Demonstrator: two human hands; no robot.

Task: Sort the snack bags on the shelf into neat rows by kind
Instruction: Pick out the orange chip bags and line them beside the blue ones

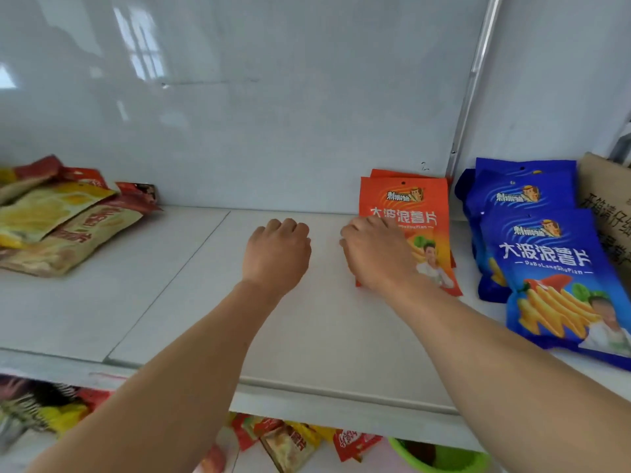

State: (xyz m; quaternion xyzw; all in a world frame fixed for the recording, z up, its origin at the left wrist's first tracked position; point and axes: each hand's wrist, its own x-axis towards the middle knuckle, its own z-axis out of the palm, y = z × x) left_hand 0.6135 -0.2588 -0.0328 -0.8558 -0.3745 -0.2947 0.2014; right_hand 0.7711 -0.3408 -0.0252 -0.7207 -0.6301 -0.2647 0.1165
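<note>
Green plastic, the curved rim of a tub (440,457), shows lowest down beneath the shelf (307,336), beside crinkled red and yellow packets (293,442) on the level below. Above them runs the shelf's pale front lip, and behind it a smooth, matte white board with a thin seam running back toward the left.

At the right front corner lies a glossy blue bag (560,278), flat and rectangular, printed with chips; more blue bags (512,196) are stacked behind it toward the right rear, next to a brown cardboard box (604,206) at the edge of view.

Both bare forearms reach in over the front lip. The left hand (278,250) is curled into a loose fist, knuckles up, holding nothing, over bare board near the middle. The right hand (375,254) lies with fingers bent on the left edge of the orange bags (409,213), a small flat stack; whether it is gripping them I cannot tell.

Far left, at the back edge, a slumped heap of tan, yellow and red bags (58,220) lies overlapping at angles. Behind everything stands a shiny white back panel (239,97).
</note>
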